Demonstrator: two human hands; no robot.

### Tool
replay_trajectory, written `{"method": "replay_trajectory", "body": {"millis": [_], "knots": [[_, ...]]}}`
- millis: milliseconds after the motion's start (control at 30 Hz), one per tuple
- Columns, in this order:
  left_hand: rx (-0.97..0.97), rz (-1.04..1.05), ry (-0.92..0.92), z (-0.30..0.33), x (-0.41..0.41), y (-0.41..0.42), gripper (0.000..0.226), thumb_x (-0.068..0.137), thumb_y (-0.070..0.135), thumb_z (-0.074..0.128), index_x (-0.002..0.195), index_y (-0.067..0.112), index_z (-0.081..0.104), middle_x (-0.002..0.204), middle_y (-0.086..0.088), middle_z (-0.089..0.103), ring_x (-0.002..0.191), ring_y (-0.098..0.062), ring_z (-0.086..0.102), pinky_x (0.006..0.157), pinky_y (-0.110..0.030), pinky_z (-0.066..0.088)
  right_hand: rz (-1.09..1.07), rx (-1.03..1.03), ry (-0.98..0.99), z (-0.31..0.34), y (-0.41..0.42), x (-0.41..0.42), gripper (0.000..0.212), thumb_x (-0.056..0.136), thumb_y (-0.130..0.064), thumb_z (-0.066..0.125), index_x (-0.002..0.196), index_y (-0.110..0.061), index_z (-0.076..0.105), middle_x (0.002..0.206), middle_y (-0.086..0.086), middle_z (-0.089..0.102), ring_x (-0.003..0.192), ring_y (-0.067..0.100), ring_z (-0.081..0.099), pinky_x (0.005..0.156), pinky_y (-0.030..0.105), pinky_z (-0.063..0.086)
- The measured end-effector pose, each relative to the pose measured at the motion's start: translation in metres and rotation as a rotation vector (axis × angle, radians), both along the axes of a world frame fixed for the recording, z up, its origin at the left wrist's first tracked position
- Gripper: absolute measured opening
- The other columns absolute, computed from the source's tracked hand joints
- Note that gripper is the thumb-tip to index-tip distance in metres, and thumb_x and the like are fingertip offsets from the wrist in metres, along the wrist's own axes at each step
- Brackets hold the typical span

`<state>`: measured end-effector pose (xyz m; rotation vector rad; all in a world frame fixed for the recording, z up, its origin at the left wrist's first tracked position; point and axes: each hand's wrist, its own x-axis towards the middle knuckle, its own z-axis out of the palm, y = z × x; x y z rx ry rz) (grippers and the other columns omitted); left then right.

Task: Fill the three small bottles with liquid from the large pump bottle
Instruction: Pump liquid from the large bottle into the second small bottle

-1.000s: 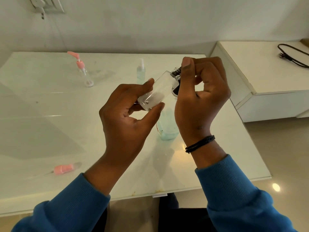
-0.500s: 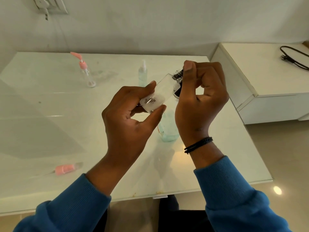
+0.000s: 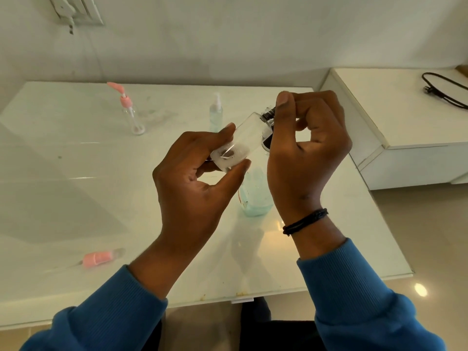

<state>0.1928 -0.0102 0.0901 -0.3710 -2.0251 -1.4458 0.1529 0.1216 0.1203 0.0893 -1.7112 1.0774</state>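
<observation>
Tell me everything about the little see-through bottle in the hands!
The small clear bottle looks like plastic and seems empty, with a frosted round bottom. It is tilted in the air above the table, bottom toward the camera. The left hand pinches its base. The right hand grips the dark cap at its top.

Both arms wear blue ribbed-knit sleeves (image 3: 354,295) with snug cuffs ending short of the wrists. A thin black cord bracelet (image 3: 305,221) circles the right wrist, just beyond that cuff. Both hands are bare.
</observation>
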Motion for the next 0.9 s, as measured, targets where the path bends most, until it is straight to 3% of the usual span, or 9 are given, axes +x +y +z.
{"method": "replay_trajectory", "body": {"millis": [267,400,567,733,900], "knots": [[-0.015,0.010,-0.007,-0.0015,0.0004,0.0000,0.046,0.085,0.016,0.086,0.125,0.002,0.069,0.114,-0.008,0.071,0.106,-0.015,0.069,0.085,-0.022,0.060,0.015,-0.075,-0.027,-0.0047,-0.0035,0.0003,0.023,0.097,-0.009,0.064,0.075,-0.017,0.062,0.077,-0.004,0.059,0.071,0.016,0.053,0.060,0.037,0.046],[0.020,-0.013,-0.009,0.0004,0.0010,0.0007,0.044,0.084,0.014,0.086,0.124,0.003,0.069,0.114,-0.008,0.070,0.106,-0.017,0.070,0.086,-0.022,0.059,0.003,-0.045,-0.024,0.0019,-0.0011,0.0001,0.025,0.097,-0.012,0.065,0.074,-0.021,0.058,0.076,-0.007,0.058,0.067,0.022,0.053,0.059,0.042,0.045],[-0.008,-0.001,-0.004,-0.0007,-0.0003,-0.0010,0.045,0.085,0.016,0.086,0.124,0.002,0.070,0.114,-0.009,0.071,0.105,-0.018,0.070,0.085,-0.024,0.061,0.015,-0.062,-0.029,-0.0040,-0.0027,0.0014,0.024,0.097,-0.007,0.065,0.075,-0.016,0.061,0.078,-0.005,0.059,0.071,0.013,0.053,0.061,0.032,0.045],[0.012,-0.008,-0.007,0.0003,0.0003,-0.0009,0.045,0.084,0.014,0.086,0.124,0.002,0.069,0.114,-0.009,0.071,0.105,-0.016,0.070,0.086,-0.022,0.059,-0.020,-0.002,-0.028,0.0016,-0.0001,0.0001,0.027,0.097,-0.012,0.064,0.070,-0.011,0.062,0.076,-0.009,0.056,0.068,0.021,0.051,0.059,0.047,0.043],[-0.007,0.002,-0.008,-0.0014,-0.0004,-0.0005,0.045,0.085,0.016,0.086,0.124,0.002,0.070,0.115,-0.009,0.071,0.105,-0.018,0.070,0.086,-0.023,0.060,-0.006,-0.018,-0.030,-0.0037,-0.0032,0.0019,0.023,0.097,-0.012,0.063,0.074,-0.012,0.063,0.079,-0.008,0.056,0.071,0.015,0.051,0.060,0.048,0.045]]}}
